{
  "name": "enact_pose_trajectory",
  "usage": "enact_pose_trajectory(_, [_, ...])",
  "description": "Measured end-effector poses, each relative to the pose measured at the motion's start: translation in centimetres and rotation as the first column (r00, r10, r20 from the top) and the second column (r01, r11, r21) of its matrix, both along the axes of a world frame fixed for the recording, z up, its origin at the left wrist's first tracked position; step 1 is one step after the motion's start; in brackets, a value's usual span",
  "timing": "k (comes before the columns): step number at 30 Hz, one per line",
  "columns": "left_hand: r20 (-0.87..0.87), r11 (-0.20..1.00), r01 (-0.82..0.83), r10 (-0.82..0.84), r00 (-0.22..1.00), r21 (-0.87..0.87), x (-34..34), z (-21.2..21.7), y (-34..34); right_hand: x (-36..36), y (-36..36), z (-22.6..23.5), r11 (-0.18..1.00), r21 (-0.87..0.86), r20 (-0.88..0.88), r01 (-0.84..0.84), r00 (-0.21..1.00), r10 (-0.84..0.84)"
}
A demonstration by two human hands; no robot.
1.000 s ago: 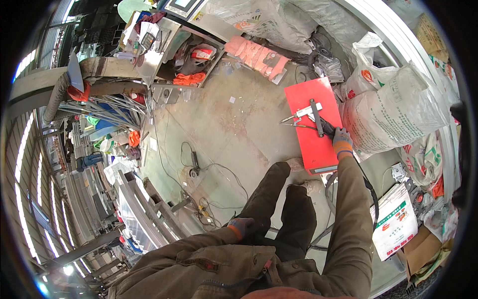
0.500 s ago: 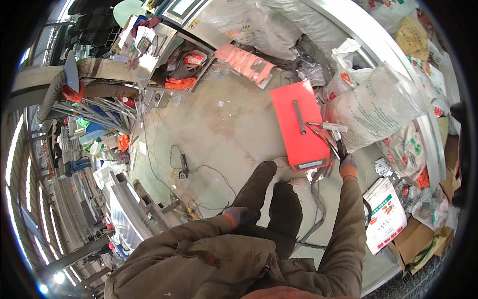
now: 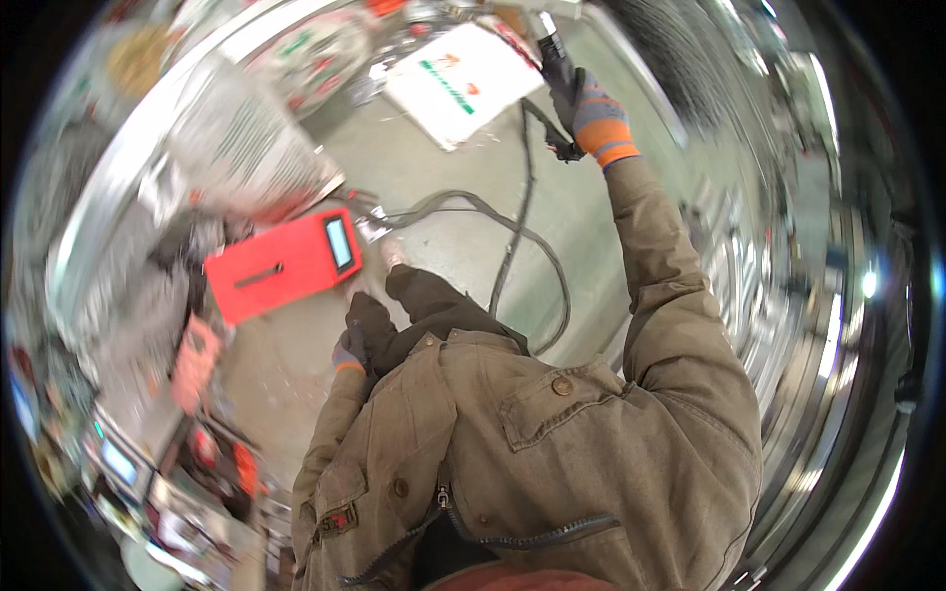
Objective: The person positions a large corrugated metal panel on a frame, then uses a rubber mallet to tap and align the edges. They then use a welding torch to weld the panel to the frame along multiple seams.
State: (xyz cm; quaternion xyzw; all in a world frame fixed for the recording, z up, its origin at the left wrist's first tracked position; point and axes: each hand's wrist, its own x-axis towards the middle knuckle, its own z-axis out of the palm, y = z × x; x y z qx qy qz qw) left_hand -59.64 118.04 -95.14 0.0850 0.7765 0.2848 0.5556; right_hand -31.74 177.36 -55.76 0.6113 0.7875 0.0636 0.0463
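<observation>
My right hand [image 3: 595, 113], in a grey glove with an orange cuff, is raised at the upper right, its fingers wrapped round a black hand-held tool [image 3: 558, 61] with a pale tip. The tool's exact kind is not clear. A thick dark cable [image 3: 512, 236] hangs below it and loops over the floor. My left hand [image 3: 349, 353], gloved alike, is low beside my leg; its fingers are blurred and partly hidden. Ahead of my feet stands a red box-shaped machine [image 3: 281, 266] with a strap handle and a lit display.
A full white sack [image 3: 241, 148] stands beyond the red machine. A white printed bag [image 3: 468, 84] lies on the floor near the tool. Pink packaging [image 3: 197, 362] and a cluttered cabinet [image 3: 212, 492] are at the left. Blurred metal lengths [image 3: 778, 325] line the right side.
My body and view have turned right, so the red machine now appears at the left. My right hand has carried the tool away from the machine, past the white printed bag.
</observation>
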Motion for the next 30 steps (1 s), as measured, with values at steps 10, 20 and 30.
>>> enact_pose_trajectory(10, [0.13,0.867,0.439,-0.476,0.87,0.236,-4.9,-0.8,11.7,29.5,-34.1,21.3,0.545,0.202,-0.913,0.814,0.358,-0.196])
enact_pose_trajectory(20, [0.2,0.473,0.841,-0.879,0.432,0.263,14.6,4.9,32.4,40.7,-60.5,18.2,0.101,0.168,-0.618,0.981,0.024,0.785])
enact_pose_trajectory(30, [-0.751,-0.548,0.735,-0.655,-0.081,0.399,49.5,27.8,30.1,40.2,-68.3,19.2,0.173,0.257,-0.453,0.951,-0.039,0.891])
